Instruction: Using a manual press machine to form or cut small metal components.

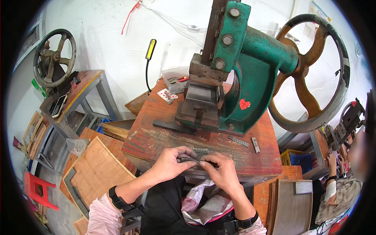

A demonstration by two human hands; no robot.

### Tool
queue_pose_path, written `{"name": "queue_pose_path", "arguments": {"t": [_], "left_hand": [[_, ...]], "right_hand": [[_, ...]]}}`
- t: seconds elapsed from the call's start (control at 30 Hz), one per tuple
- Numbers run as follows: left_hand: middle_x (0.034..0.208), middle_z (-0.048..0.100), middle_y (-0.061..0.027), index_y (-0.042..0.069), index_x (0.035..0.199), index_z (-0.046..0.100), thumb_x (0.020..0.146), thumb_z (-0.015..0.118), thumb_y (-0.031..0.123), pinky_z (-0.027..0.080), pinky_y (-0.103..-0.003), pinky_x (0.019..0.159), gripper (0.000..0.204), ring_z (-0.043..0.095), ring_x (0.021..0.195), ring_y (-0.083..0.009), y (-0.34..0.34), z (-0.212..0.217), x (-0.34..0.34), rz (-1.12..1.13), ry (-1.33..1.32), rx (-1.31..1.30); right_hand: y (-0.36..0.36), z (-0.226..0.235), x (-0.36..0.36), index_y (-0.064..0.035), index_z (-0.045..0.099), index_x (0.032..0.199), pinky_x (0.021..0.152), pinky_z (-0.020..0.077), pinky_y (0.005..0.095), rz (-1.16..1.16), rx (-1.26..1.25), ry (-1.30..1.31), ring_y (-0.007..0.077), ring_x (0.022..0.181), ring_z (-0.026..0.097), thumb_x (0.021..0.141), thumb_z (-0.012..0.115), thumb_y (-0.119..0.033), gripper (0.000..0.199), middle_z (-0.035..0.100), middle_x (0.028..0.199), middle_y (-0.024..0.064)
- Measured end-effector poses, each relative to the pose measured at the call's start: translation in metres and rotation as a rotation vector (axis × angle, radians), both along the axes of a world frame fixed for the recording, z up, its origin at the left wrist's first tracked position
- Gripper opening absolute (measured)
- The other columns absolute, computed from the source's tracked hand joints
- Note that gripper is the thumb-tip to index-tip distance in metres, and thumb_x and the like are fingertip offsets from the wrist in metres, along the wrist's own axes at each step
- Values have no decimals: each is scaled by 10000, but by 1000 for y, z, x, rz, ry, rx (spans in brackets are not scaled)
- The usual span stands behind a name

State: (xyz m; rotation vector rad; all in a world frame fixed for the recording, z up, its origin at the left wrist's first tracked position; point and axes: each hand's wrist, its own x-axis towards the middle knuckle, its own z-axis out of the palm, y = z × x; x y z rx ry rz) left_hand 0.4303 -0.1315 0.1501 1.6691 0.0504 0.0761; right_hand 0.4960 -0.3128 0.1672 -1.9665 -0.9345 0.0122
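We grasped a thin metal strip just above the front edge of the desk: our left hand pinched it between thumb and fingers, and our right hand closed its fingertips on the other end. Just beyond them, a row of grey ribbed pieces lay near that edge. At the desk's far left corner we had a clear plastic bin holding a tool with red and yellow handles. Below the front edge, a silvery bag sat open in our lap; we could not tell its contents. To our left, a wooden tray carried dark metal strips along its left edge; to our right, a second tray bore a ribbed grey block at its far right corner.
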Motion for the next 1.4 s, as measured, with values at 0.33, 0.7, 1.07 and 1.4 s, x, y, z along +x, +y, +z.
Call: {"name": "queue_pose_path", "arguments": {"t": [0.33, 0.7, 1.07, 1.4], "left_hand": [[917, 662, -52, -28, 1049, 621, 812, 684, 23, 508, -213, 730, 251, 608, 825, -71, -8, 3, -3, 35, -48, -30], [929, 663, -87, -64, 1063, 607, 807, 661, -15, 525, -236, 753, 266, 632, 829, -109, -11, 11, -7, 13, 128, -206], [967, 663, -107, -63, 1067, 601, 826, 643, -26, 556, -261, 766, 247, 645, 860, -133, -26, 14, -27, 133, -79, -35], [956, 665, -120, -69, 1046, 609, 841, 635, -21, 558, -257, 757, 213, 647, 848, -134, -28, 11, -33, 183, -116, 36]], "right_hand": [[-4, -11, -1, 2, 681, 932, 678, 484, 310, -30, 93, 220, 217, 762, 639, 799, 674, -90, 162, 661, 838, 122], [1, -15, -13, 41, 681, 873, 596, 473, 221, -50, 315, 549, 93, 651, 586, 803, 687, -10, 87, 647, 736, 50], [-8, -6, -22, 12, 653, 990, 684, 505, 251, 12, 242, 475, 115, 784, 623, 804, 689, -27, 193, 658, 859, 64], [-3, -3, -25, 10, 642, 929, 701, 492, 328, 26, 188, -54, 309, 796, 628, 774, 659, 0, 156, 632, 857, 154]]}}
